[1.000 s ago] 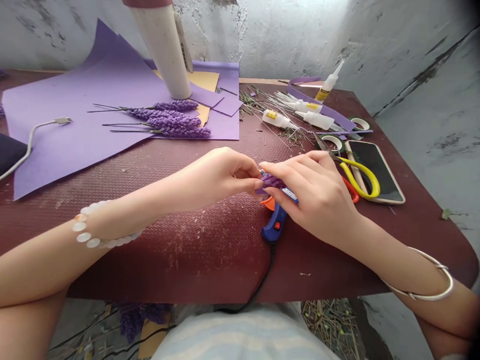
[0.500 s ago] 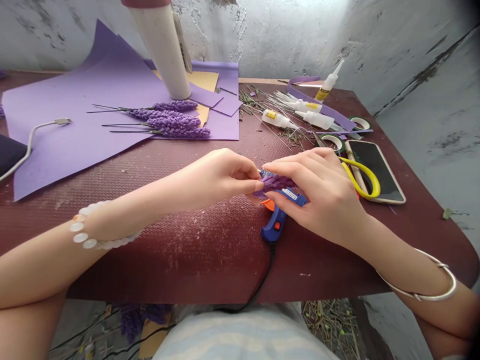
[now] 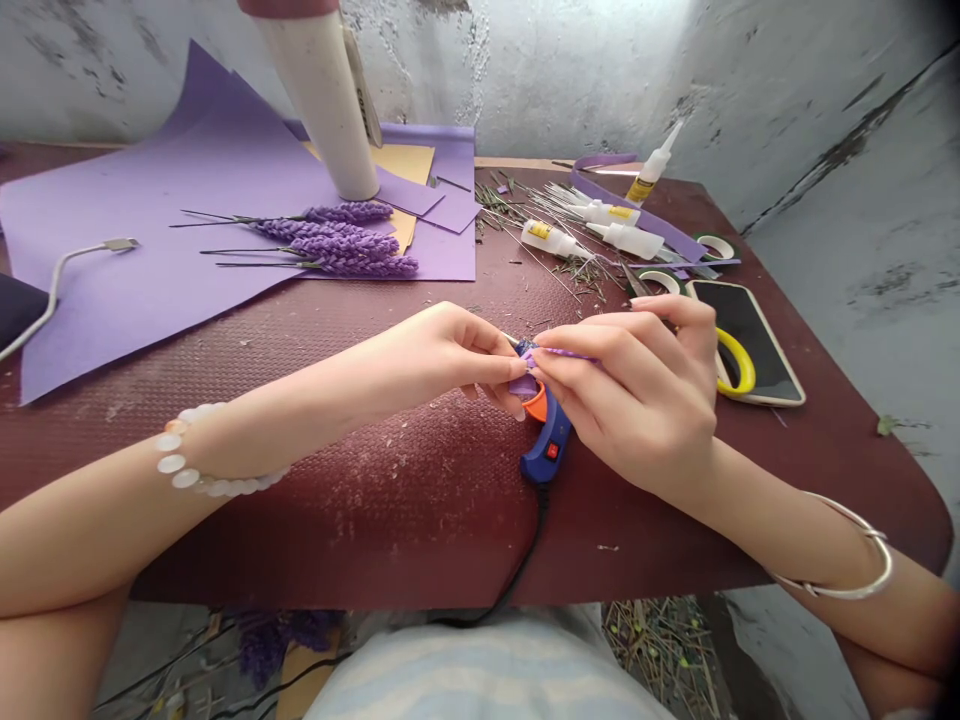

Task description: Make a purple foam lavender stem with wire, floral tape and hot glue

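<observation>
My left hand (image 3: 461, 355) pinches a small purple fringed strip (image 3: 523, 385) between thumb and fingertips. The fingertips of my right hand (image 3: 645, 390) are closed on the same purple piece, close to the left fingertips. Part of it runs back under the right fingers, so its full shape is hidden. Just beneath both hands lies a blue hot glue gun (image 3: 551, 450) with an orange trigger and a red switch. My right hand also partly covers a pair of yellow-handled scissors (image 3: 739, 365).
Purple lavender stems (image 3: 345, 245) lie on purple sheets (image 3: 150, 230) beside a white bottle (image 3: 322, 110). At the back right are small glue bottles (image 3: 555, 238), wires, green tape rolls (image 3: 660, 284) and a phone (image 3: 757, 330). A black cord (image 3: 532, 550) hangs over the front edge.
My right hand has turned and its fingers have drawn into a pinch on the purple piece, showing less of the fringe. My left hand stays nearly in place.
</observation>
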The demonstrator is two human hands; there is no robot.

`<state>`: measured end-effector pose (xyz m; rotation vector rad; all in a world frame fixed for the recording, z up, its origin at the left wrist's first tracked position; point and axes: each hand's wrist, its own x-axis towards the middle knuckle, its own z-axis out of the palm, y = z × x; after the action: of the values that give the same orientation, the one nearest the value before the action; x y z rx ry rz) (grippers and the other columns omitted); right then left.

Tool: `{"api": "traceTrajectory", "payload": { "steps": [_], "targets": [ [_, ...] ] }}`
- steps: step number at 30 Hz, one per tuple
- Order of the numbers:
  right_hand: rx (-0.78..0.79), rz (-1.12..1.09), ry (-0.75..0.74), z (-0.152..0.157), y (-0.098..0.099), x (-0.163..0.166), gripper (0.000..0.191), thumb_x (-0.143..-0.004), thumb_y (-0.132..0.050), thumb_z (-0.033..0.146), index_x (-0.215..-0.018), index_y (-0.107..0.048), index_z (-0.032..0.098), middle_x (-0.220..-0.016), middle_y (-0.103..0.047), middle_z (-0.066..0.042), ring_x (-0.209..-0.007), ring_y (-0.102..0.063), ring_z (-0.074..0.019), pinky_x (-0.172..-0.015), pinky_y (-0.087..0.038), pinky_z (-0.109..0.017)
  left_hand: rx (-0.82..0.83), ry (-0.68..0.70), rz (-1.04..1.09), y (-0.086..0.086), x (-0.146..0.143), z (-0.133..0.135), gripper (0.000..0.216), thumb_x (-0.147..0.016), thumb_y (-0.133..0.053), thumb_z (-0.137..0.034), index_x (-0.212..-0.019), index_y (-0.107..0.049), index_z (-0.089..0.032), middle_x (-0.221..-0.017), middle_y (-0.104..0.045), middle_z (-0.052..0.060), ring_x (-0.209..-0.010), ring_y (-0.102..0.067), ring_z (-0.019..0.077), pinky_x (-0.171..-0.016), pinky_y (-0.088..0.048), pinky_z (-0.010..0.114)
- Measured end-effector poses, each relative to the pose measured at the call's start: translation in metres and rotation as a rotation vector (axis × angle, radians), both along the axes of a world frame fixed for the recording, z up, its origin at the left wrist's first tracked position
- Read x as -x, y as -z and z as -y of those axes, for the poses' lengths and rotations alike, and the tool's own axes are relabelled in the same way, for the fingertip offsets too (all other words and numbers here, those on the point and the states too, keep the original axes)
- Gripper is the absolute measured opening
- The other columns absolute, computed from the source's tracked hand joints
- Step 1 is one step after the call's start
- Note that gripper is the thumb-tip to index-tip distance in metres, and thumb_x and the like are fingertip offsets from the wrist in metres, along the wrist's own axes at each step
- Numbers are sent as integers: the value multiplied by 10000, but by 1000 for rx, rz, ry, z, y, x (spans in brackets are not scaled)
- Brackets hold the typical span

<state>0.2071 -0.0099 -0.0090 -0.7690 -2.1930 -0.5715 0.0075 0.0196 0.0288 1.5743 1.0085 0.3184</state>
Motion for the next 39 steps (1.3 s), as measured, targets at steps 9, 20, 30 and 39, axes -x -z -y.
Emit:
{"api": "traceTrajectory", "payload": {
  "steps": [9,20,30,39],
  "targets": [
    [202,-314,-76,0,-3,-2,103,-862,-618,124,-858,-585,222,-867,-715,-15,-788,-648,-166,-777,-464,-368,87,-30,-15,-5,1,-2,212,-862,-577,-295,-805,-728,-158,-788,-749,14,-793,-671,131,-732,-473,216],
    [269,-223,14,-1,-3,-1,55,-855,-653,210,-876,-606,229,-924,-716,-40,-863,-644,-198,-824,-467,-391,-8,12,-27,-1,0,-3,229,-871,-554,-296,-786,-722,-165,-817,-758,33,-794,-678,141,-720,-489,223],
    [307,-193,24,-3,-2,0,75,-836,-683,215,-822,-610,208,-925,-714,-50,-875,-642,-206,-811,-468,-406,-252,6,-98,-1,0,4,222,-866,-579,-307,-849,-722,-138,-803,-745,23,-736,-646,118,-667,-478,203],
    [292,-151,-9,0,-2,3,71,-853,-652,172,-815,-624,226,-922,-716,-28,-859,-631,-189,-806,-473,-389,-373,15,-172,0,-2,7,258,-878,-560,-340,-844,-730,-149,-855,-757,27,-775,-674,144,-682,-492,222]
  ]
}}
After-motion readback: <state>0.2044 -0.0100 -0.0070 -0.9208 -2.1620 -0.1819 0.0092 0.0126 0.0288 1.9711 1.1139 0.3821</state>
